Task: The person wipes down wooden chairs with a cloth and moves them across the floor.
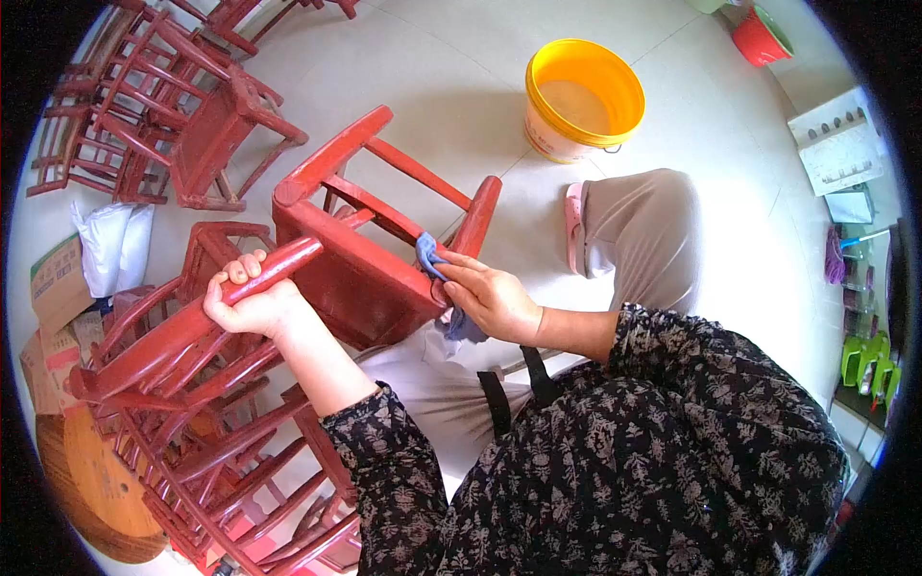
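A red wooden chair (360,274) is tilted in front of me near my lap, its rails and posts pointing away from me. My left hand (252,300) is closed around a thick red wooden bar (158,357); whether that bar belongs to this chair cannot be made out. On the chair's right edge, my right hand (492,300) presses a blue cloth (429,255), fingers stretched along it. Part of the cloth hangs below the palm, over my trouser leg.
More red chairs are piled at the upper left (206,134) and lower left (230,451). A yellow bucket (534,120) of cloudy water stands on the floor ahead. Cardboard boxes (60,278) and a white bag (108,245) lie left. A red pot (759,40) sits far right.
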A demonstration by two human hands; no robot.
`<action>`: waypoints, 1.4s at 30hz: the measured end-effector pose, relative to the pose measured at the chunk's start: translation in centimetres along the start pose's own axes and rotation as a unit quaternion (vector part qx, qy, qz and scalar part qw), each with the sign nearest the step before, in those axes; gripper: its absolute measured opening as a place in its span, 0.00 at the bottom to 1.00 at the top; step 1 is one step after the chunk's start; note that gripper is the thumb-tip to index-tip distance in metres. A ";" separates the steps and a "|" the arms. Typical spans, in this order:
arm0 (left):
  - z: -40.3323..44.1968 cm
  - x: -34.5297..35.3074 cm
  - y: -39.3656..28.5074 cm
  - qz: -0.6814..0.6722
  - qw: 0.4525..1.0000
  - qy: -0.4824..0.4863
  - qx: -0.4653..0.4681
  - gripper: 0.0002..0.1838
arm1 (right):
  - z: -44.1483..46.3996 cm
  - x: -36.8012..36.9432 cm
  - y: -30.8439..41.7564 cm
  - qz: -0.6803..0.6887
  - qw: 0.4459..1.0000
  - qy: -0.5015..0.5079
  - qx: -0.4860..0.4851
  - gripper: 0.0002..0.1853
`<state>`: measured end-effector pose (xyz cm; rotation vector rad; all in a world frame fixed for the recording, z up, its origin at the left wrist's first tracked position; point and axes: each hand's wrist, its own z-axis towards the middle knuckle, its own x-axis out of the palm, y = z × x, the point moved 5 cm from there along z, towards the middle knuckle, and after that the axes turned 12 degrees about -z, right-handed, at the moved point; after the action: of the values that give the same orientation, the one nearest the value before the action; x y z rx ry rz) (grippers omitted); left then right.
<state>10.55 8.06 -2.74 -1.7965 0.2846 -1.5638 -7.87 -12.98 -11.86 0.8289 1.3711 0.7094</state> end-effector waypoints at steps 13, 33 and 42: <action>0.3 0.5 0.5 -0.021 0.995 0.092 -0.035 0.10 | 7.4 1.9 -20.6 0.320 0.849 -0.186 0.377 0.19; 0.5 0.9 1.6 -0.008 1.000 -0.015 0.006 0.12 | 0.8 2.2 -1.4 0.457 0.778 0.055 0.427 0.27; 0.1 1.5 1.6 -0.038 0.983 0.155 -0.090 0.07 | 0.2 3.1 -9.6 0.480 0.687 -0.147 0.525 0.29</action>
<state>11.48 6.03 -2.61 -1.7075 0.5244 -1.9282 -7.75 -15.60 -21.64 2.5896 0.8644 0.4275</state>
